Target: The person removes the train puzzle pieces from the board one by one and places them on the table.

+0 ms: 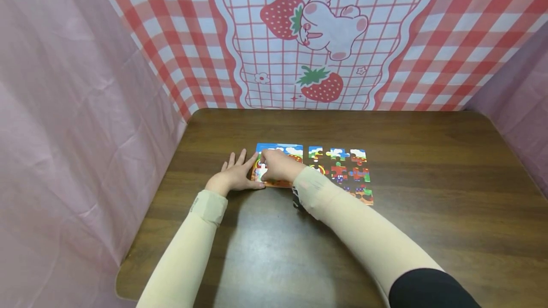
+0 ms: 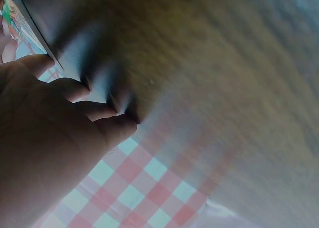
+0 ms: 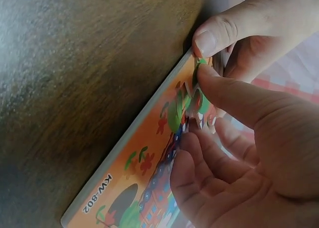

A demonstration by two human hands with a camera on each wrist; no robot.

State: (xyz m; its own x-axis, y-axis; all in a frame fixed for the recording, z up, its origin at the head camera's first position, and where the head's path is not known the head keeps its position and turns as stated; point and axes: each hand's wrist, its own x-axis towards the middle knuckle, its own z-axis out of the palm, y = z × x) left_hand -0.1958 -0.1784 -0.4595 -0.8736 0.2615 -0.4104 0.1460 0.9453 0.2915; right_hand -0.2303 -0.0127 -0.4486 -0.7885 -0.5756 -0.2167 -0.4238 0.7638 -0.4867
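Observation:
A colourful puzzle board lies flat on the table, partly covered by my right hand. That hand pinches a small puzzle piece between thumb and fingers, tilted over an orange corner area of the board; whether it touches the board I cannot tell. My left hand is at the board's left side with fingers spread and fairly straight. Its thumb touches the board's corner in the right wrist view. In the left wrist view, the left fingers reach along the table beside the board edge.
Right of the board, several loose puzzle pieces lie in spaced rows, some hidden behind my right forearm. The brown wooden table extends around them. A red-checked cloth hangs behind, and pink cloth hangs at the left.

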